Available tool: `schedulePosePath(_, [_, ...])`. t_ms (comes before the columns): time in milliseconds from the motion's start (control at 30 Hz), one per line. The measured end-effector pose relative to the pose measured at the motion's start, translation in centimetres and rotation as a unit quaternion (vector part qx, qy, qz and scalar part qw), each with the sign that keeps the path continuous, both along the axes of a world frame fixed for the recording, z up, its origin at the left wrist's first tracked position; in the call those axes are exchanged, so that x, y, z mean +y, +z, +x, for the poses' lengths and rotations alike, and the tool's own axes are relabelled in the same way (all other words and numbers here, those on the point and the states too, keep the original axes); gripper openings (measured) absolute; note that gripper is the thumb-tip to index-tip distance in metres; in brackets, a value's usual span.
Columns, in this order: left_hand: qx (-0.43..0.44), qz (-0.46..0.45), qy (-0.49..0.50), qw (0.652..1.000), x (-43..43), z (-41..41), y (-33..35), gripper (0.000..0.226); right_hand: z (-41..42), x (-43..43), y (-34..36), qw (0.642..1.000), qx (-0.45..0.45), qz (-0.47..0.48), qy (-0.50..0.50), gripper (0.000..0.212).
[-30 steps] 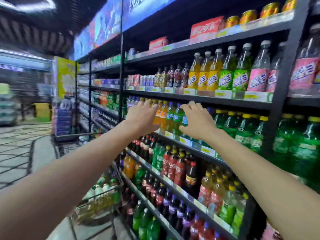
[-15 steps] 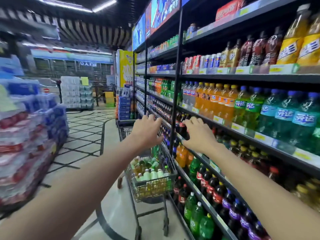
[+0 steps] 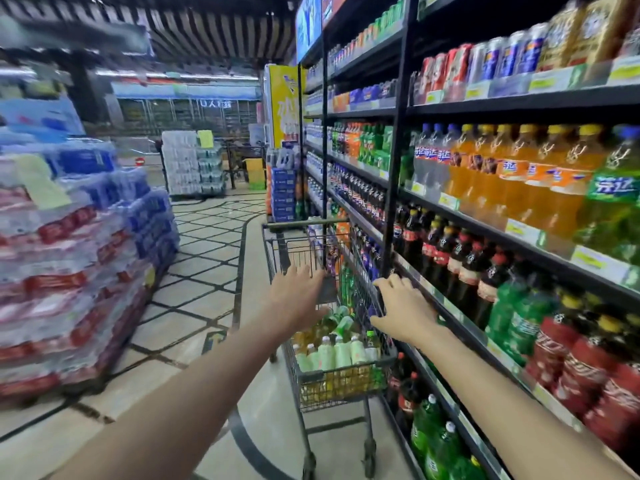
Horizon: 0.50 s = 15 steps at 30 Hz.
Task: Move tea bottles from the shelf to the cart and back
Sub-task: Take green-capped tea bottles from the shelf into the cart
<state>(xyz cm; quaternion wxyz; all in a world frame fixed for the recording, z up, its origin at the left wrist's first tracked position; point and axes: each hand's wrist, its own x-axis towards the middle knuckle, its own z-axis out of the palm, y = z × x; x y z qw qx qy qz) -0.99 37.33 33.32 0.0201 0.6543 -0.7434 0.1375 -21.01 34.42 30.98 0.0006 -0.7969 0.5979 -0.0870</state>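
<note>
In the cart [image 3: 347, 372]: the tea bottles [image 3: 333, 353] fill the basket's near end, close to you and below your hands.
Upright row: the pale green ones stand with white caps up and long axes vertical, packed side by side against the near wall.
Top layer: two or three more lie tipped over the row, long axes slanting and caps pointing up and to the right, toward the shelf [image 3: 486, 231].
Lower layer: yellow-tinted bottles show through the wire sides, but you cannot read their direction through the mesh.
Cart's line: its long axis runs away from you down the aisle, parallel to the shelf and just beside it, with the green handle bar at the far end.
Left hand [image 3: 300, 299]: it hovers palm down over the middle of the basket, fingers straight and spread, holding nothing.
Right hand [image 3: 405, 310]: it hangs over the cart's shelf-side rim, fingers bent downward. Whether it grips anything, I cannot tell, because the palm hides what lies beneath.
Shelf stock: orange soda bottles [image 3: 519, 181] stand upright one level above the cola bottles [image 3: 450, 261].
Across the aisle: wrapped packs of bottled water [image 3: 69, 271] are stacked on the tiled floor [image 3: 197, 271], well apart from the cart.
</note>
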Motion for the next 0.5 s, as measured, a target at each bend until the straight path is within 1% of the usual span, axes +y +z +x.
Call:
schedulePosePath(133, [0.009,0.041,0.013,0.999,-3.6,0.6,-3.1,0.071,0.2,-3.7,-2.6,0.999,-0.007,0.031,0.001,0.067])
schedulePosePath(233, [0.012,0.062,0.016,0.998,-6.2,1.0,-5.3,0.066,0.4,-6.3,-4.2,0.999,-0.005,0.044,-0.004,0.071])
schedulePosePath(400, [0.025,0.095,-0.007,0.995,-11.9,2.0,-8.4,0.066,1.1,-10.9,-7.1,0.997,-0.005,0.072,-0.029,0.074])
schedulePosePath(500, [0.014,0.113,-0.028,0.993,-15.7,2.6,-10.4,0.067,1.7,-13.8,-9.2,0.994,-0.006,0.098,-0.054,0.075])
